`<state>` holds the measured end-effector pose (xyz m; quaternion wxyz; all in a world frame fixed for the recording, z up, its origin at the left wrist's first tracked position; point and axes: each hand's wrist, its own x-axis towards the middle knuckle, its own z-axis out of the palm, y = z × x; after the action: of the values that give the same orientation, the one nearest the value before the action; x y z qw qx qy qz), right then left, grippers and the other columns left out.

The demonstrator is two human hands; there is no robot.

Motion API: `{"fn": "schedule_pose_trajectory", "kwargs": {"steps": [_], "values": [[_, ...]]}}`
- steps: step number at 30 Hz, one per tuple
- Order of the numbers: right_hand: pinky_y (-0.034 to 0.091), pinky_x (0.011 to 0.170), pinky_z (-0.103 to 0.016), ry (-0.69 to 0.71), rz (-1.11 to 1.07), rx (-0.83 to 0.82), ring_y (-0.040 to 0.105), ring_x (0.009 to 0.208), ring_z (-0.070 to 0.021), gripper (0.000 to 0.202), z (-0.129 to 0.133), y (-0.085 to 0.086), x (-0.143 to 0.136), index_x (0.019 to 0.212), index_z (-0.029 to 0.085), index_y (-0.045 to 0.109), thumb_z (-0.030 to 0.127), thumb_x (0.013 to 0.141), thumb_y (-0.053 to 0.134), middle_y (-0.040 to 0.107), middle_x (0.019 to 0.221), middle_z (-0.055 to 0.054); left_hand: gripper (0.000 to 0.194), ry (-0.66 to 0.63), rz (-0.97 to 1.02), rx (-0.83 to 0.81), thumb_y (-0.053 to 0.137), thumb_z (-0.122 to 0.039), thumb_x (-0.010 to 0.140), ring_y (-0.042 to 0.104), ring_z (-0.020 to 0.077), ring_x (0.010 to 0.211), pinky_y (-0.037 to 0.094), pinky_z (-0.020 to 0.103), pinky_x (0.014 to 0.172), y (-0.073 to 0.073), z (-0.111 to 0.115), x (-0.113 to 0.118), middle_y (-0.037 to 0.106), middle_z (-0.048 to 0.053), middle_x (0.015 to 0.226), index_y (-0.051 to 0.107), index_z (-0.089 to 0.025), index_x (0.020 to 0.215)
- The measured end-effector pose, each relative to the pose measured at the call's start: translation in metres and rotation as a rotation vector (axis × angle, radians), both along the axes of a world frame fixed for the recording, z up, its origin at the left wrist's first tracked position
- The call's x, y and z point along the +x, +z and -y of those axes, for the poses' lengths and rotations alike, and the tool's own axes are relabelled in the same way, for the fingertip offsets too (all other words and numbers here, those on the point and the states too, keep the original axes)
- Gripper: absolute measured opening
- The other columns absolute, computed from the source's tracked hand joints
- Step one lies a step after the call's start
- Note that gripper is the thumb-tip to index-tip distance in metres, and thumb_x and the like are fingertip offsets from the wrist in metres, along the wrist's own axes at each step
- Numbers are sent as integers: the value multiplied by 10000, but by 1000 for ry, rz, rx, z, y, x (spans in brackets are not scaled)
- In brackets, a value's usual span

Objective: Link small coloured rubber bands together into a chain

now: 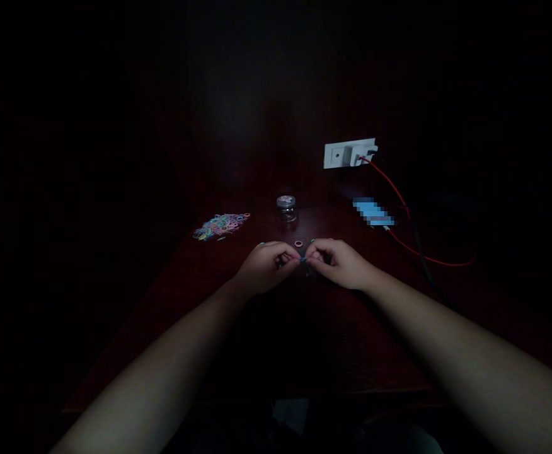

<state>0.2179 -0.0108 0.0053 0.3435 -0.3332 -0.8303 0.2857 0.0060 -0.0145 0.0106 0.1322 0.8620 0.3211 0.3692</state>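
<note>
Between the fingertips of both hands is a small blue band (303,259), pinched at its two ends. My left hand (269,267) grips its left end with thumb and fingers together. On the other side, my right hand (336,261) pinches the right end in the same way. Just beyond the fingertips a small pinkish ring (298,244) lies on the dark red table (276,353). A pile of thin colourful bands (222,226) is spread to the left, beyond my left hand. Farther back stands a clear round jar (286,209) with its lid on.
A white wall socket (337,155) holds a white charger (353,155). From it a red cable (392,180) loops over the table's right side to a phone (373,212) with a lit, blurred screen. The table's front edge runs below my forearms.
</note>
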Motion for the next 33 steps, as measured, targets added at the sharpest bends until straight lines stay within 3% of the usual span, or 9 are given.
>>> {"fn": "schedule_pose_trajectory", "kwargs": {"steps": [10, 15, 20, 33], "values": [[364, 535, -211, -15, -31, 42, 456, 567, -95, 142, 0, 0, 0, 873, 148, 600, 281, 832, 570, 527, 636, 18, 100, 14, 3, 2, 603, -232, 830, 582, 92, 638, 462, 207, 603, -2, 0, -1, 667, 14, 760, 673, -164, 853], [363, 544, -216, -9, -31, 39, 442, 570, -91, 153, 0, -1, 0, 797, 145, 604, 285, 840, 560, 510, 632, 16, 100, 25, 6, 5, 599, -229, 830, 583, 94, 639, 464, 209, 603, -1, 0, 0, 670, 11, 758, 678, -170, 848], [362, 536, -214, 1, -49, 60, 435, 562, -90, 160, -1, -3, 1, 905, 150, 610, 286, 822, 592, 504, 635, 29, 109, 26, 13, 5, 604, -241, 829, 592, 97, 639, 470, 209, 600, -3, -1, 0, 675, 14, 754, 683, -169, 849], [370, 542, -226, 6, -24, 78, 450, 567, -98, 165, 0, 2, 0, 766, 140, 633, 278, 833, 571, 526, 624, 7, 107, 4, 15, -23, 614, -236, 818, 603, 97, 633, 478, 210, 595, -3, -1, 0, 678, 22, 749, 687, -163, 845]]}}
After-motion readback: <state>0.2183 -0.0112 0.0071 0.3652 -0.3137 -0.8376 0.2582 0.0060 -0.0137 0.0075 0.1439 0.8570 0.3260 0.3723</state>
